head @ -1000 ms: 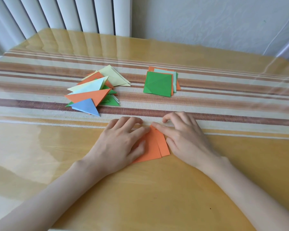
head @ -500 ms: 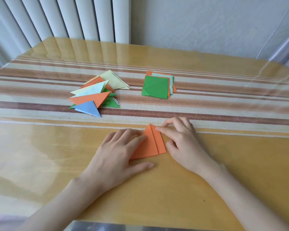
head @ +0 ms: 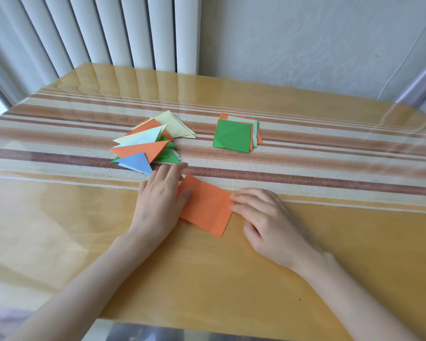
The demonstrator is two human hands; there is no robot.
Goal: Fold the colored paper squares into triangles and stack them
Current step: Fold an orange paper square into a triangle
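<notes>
Grips spread: L grip (head: 158, 203) presses orange sq (head: 207, 209), R grip (head: 268, 222) touches its corner.

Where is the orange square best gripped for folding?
Probably pinch the orange square by its right corner, coming from the right. It lies flat, that corner sits at the right hand, and the left hand pins the opposite side.

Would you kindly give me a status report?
Left hand flat on orange square; right hand touching its corner. Square lies flat, not folded. Nothing blocking.
</notes>
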